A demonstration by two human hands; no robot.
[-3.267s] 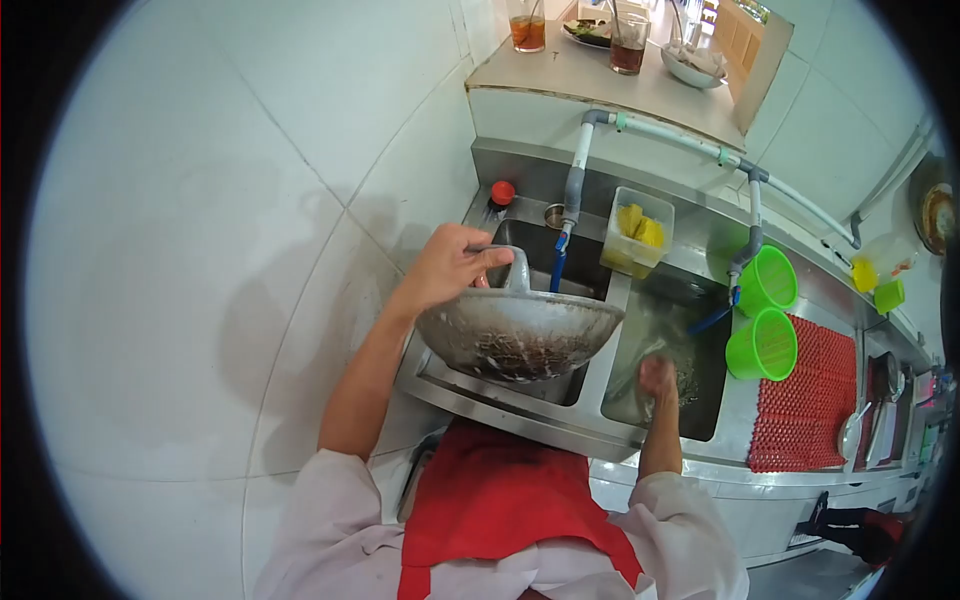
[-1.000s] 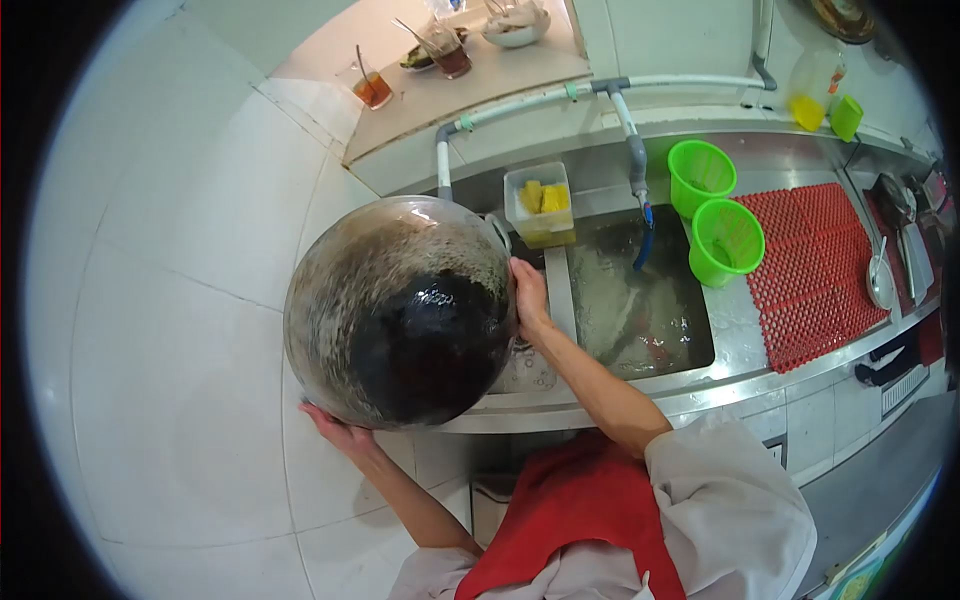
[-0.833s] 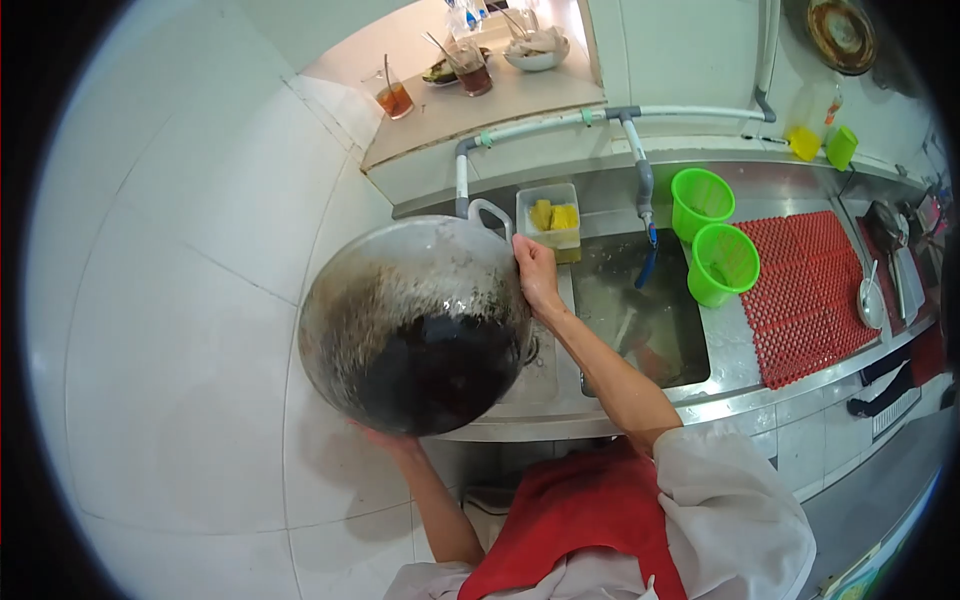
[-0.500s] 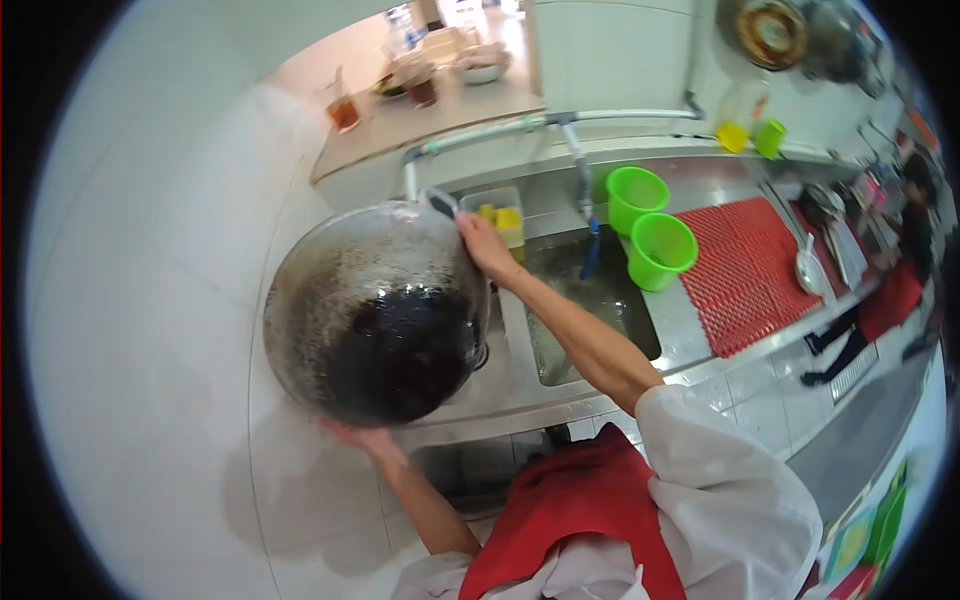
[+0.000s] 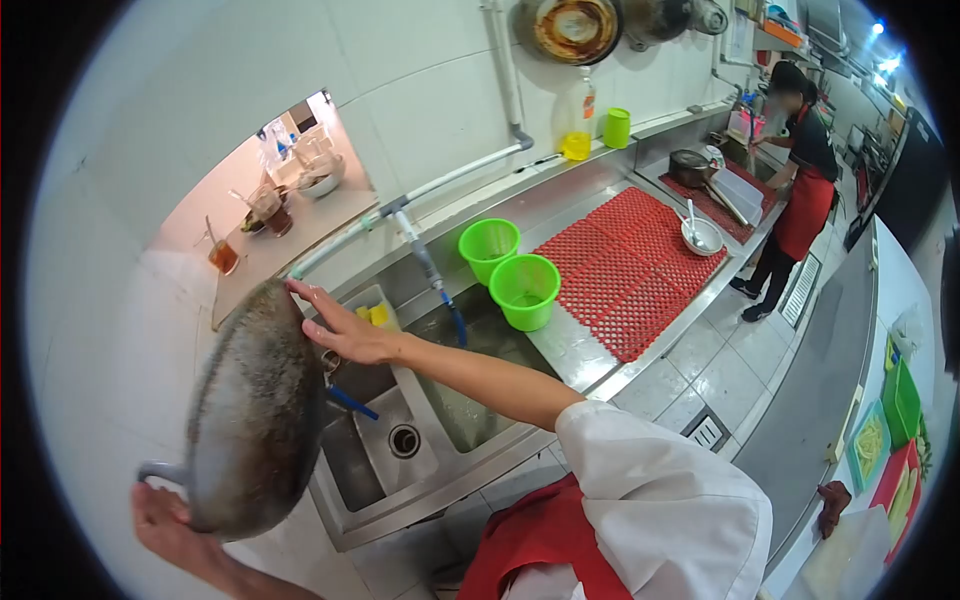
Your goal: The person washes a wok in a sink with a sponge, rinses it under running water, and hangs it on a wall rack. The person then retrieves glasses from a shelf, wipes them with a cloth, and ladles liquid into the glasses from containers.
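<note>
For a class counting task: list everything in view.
Wok: 1, grey, lower left
Sinks: 2, grey, below pipe
Tub: 1, clear, by sinks
Baskets: 2, green, by sinks
Mats: 2, red, counter
Bowl: 1, white, nearer mat
Bottle: 1, yellow, ledge
Cup: 1, green, ledge
Drinks: 2, brownish, hatch shelf
Pans: several, brown, wall
Worker: 1, red apron, upper right
Trays: several, mixed, lower right
Far items: unclear
Left hand: 1, bare, wok handle
Right hand: 1, bare, wok rim
</note>
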